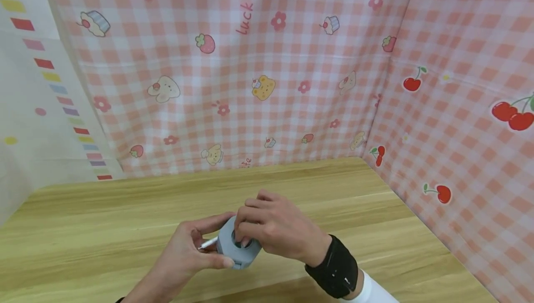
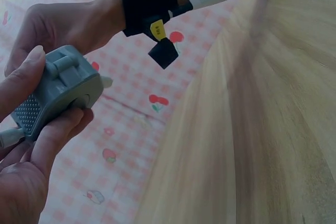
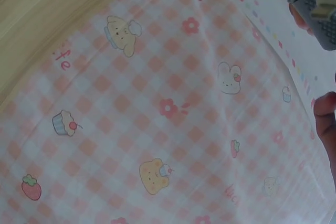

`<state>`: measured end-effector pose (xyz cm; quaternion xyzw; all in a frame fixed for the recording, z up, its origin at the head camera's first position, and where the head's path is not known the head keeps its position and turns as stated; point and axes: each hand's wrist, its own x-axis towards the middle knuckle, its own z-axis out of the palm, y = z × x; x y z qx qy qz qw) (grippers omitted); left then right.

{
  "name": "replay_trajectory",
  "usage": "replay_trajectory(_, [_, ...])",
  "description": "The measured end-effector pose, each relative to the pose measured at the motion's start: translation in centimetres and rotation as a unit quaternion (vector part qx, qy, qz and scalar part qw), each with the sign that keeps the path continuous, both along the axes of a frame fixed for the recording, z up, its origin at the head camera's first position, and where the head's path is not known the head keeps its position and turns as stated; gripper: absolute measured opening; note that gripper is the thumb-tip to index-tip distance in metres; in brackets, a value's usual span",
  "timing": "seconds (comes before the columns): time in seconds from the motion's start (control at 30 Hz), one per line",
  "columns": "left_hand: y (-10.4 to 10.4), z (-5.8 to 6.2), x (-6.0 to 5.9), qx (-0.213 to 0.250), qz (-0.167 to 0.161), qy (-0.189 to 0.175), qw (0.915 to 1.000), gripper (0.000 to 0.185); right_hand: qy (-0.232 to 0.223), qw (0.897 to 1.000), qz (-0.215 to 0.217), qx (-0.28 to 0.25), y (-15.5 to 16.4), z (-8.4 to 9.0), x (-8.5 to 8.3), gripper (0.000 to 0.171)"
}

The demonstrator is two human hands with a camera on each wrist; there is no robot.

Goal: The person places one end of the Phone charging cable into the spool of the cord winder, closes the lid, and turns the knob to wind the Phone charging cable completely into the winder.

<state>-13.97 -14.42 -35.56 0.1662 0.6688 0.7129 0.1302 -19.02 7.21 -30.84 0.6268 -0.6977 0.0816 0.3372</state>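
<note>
My left hand (image 1: 181, 252) grips a small grey-blue eight-sided case (image 1: 238, 259) between thumb and fingers, just above the wooden table. The case has a round opening in its face. A thin white rod (image 1: 208, 243) juts from its left side, near the left palm. In the left wrist view, the case (image 2: 73, 85) shows a studded side, a latch-like bar and a pale tip (image 2: 106, 81). My right hand (image 1: 271, 224) bends over the case, thumb and forefinger curled into the opening; what lies between their tips is hidden. The right wrist view catches only part of the case (image 3: 317, 17).
A wood-grain table (image 1: 125, 219) lies below both hands. Pink checked cloth (image 1: 233, 122) hangs behind it, and another checked cloth with cherries (image 1: 459, 154) stands on the right. White patterned cloth (image 1: 29, 154) covers the left side. A black band (image 1: 335, 268) circles the right wrist.
</note>
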Motion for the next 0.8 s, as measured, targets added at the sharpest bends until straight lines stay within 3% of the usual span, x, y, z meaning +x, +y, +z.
replay_trajectory(0.27, [0.3, -0.2, 0.2, -0.019, 0.048, -0.007, 0.9986, 0.076, 0.029, 0.999, -0.02, -0.003, -0.1, -0.4, 0.0, 0.011])
replay_trajectory(0.5, [0.3, -0.9, -0.3, -0.042, 0.076, -0.032, 0.9957, 0.077, 0.008, 0.998, -0.016, 0.057, 0.1, -0.4, -0.4, 0.006])
replay_trajectory(0.57, [0.3, -1.2, -0.5, -0.027, 0.07, -0.039, 0.9964, 0.076, -0.018, 0.998, 0.004, 0.063, 0.3, -0.3, -0.8, 0.004])
replay_trajectory(0.67, [0.1, -1.3, -0.8, 0.001, 0.055, -0.031, 0.998, 0.075, -0.097, 0.993, 0.053, 0.043, 0.7, -0.1, -1.5, 0.01])
replay_trajectory(0.73, [-0.2, -1.3, -0.9, 0.009, 0.059, -0.016, 0.9981, 0.073, -0.165, 0.984, 0.068, 0.022, 1.1, 0.1, -1.9, 0.024])
replay_trajectory(0.8, [-0.4, -1.3, -1.1, 0.01, 0.069, 0.006, 0.9976, 0.072, -0.231, 0.972, 0.05, 0.011, 1.4, 0.1, -2.1, 0.046])
